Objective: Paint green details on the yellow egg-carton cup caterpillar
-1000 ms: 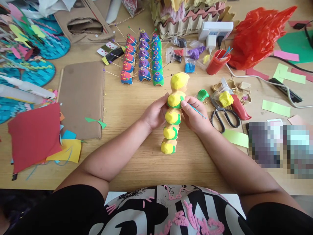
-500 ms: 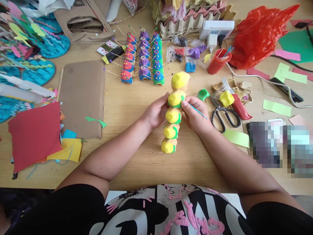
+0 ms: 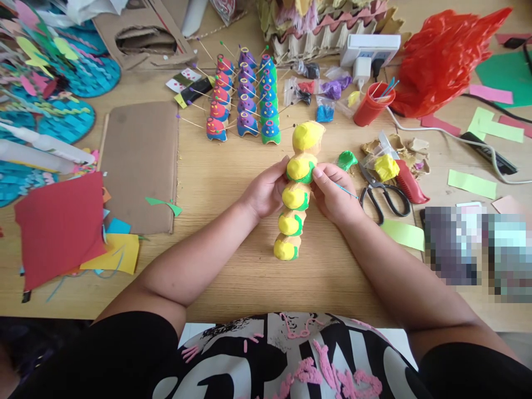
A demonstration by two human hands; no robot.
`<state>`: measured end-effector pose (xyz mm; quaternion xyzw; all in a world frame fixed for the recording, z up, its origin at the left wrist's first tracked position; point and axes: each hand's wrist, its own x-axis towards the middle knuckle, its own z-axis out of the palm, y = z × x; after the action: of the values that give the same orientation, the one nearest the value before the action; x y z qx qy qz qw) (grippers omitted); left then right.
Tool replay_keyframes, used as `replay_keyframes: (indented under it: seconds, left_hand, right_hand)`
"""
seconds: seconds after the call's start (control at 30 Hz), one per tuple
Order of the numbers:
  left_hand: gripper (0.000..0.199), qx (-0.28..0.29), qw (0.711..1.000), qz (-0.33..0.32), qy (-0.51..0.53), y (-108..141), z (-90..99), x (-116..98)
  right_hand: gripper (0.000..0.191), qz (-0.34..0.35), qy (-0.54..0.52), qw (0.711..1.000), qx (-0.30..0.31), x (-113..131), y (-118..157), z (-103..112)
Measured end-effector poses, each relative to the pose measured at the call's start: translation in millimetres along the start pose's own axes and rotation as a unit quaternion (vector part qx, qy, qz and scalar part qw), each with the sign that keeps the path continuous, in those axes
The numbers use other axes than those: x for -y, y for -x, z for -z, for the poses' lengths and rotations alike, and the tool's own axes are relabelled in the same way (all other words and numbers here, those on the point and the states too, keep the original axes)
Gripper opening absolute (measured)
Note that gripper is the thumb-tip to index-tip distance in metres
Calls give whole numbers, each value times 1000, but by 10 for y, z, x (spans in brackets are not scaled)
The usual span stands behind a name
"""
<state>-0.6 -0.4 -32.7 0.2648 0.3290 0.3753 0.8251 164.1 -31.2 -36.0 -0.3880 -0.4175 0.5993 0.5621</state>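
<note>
A strip of egg carton cups (image 3: 295, 198) stands out in front of me, its bumps capped with yellow clay and most edged with green clay. My left hand (image 3: 266, 191) grips its left side by the second bump from the far end. On the opposite side, my right hand (image 3: 334, 194) has its thumb against the green clay of that same bump. A thin blue stick (image 3: 346, 190) pokes out from the right hand's fingers. Beyond that hand lies a lump of green clay (image 3: 347, 160). The fingertips behind the strip are hidden.
Three rows of finished carton caterpillars (image 3: 245, 97) stand at the back. Black-handled scissors (image 3: 384, 194), a red-handled knife (image 3: 411, 182) and yellow clay (image 3: 386, 167) lie to the right, near a red cup (image 3: 374, 103). A cardboard sheet (image 3: 139, 166) lies left.
My right thumb has shifted slightly right and presses at the green edge; the blue stick has slid back and shows less. The strip stays nearly still.
</note>
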Motion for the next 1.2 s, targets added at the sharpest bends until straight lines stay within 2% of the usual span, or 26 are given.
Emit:
replay_keyframes:
  seconds: [0.2,0.33,0.6,0.73,0.87,1.07,1.2]
  left_hand:
    - [34,3,1000,-9,3,-2,-2,14]
    - [33,-13,1000,-20,5,-7,-5,23]
    - [36,-29,999,-3,44,2,-46,7]
    - [35,-37,997,8,70,7,-59,5]
    - [31,-16,998,-21,63,-2,-48,24]
    - [25,10,993,-108,36,2,-55,46]
    - [37,26,995,-85,53,23,-72,19]
  right_hand:
    - [45,-17,-48,999,-3,26,-12,-65]
    - [46,-20,-42,999,-19,33,-14,-86]
    - [38,1,18,1000,19,-4,-17,49]
    - [36,0,6,1000,21,-35,-43,85]
    - [39,-28,-26,999,26,1,-52,66]
    - [40,-55,-78,994,49,58,-52,48]
    - [40,-70,-81,994,37,60,-60,72]
